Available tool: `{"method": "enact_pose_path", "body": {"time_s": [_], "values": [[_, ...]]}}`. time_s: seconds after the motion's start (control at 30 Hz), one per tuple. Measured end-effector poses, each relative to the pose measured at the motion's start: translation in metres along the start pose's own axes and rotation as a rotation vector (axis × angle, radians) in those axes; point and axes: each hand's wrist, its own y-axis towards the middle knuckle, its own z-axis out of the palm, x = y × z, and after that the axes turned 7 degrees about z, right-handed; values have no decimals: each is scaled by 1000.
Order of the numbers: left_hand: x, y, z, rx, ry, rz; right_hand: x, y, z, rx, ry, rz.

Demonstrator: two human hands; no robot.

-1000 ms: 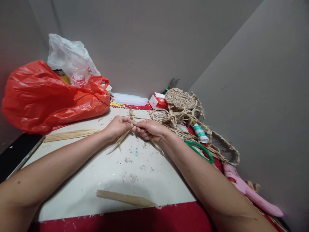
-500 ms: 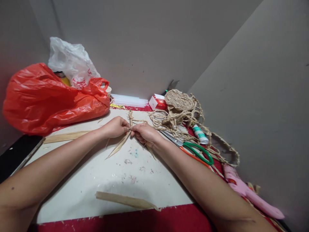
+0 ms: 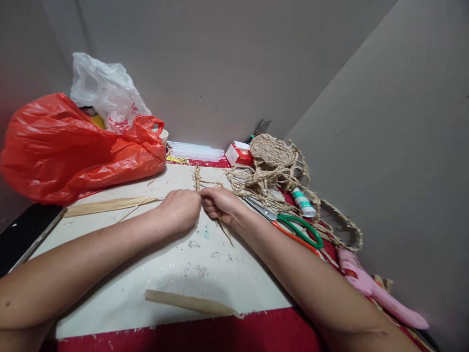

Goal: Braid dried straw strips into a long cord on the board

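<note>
Braided straw cord (image 3: 197, 179) ran to approx 12 o'clock from L hand (image 3: 180, 209) & R hand (image 3: 220, 202), both clenched on its near end; exact grip hidden.

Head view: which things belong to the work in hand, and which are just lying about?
In the work:
short braid at both hands
loose strand below the right hand
probably flat strips, coiled braid, scissors

Lying about, seemingly:
red bag
white bag
cup
small box
pink tool
</note>
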Motion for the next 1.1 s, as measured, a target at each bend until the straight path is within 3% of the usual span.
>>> {"method": "enact_pose_path", "body": {"time_s": [0.23,0.33,0.43,0.5,0.57,0.6,0.63,0.73,0.8,0.87,1.1], "values": [[-8,-9,25,-84,-59,39,0,0,-3,6,-6,2],[-18,-18,18,6,-124,153,3,0,-8,76,-17,31],[-17,-16,-2,108,-231,249,6,1,-14,154,10,33],[-5,-6,-14,-4,-334,212,8,1,-17,174,21,26],[10,7,-19,-273,-431,128,9,2,-19,189,19,24],[17,14,-18,-332,-514,88,10,2,-19,202,14,24],[23,19,-14,-290,-643,27,10,3,-20,216,7,22],[30,27,1,18,-1108,-138,10,4,-22,255,-20,6],[28,26,9,156,-1290,-191,10,5,-24,270,-61,3],[26,25,11,179,-1310,-194,11,4,-26,275,-106,-7],[31,26,4,134,-1054,-90,12,3,-30,253,-354,-86]]}}
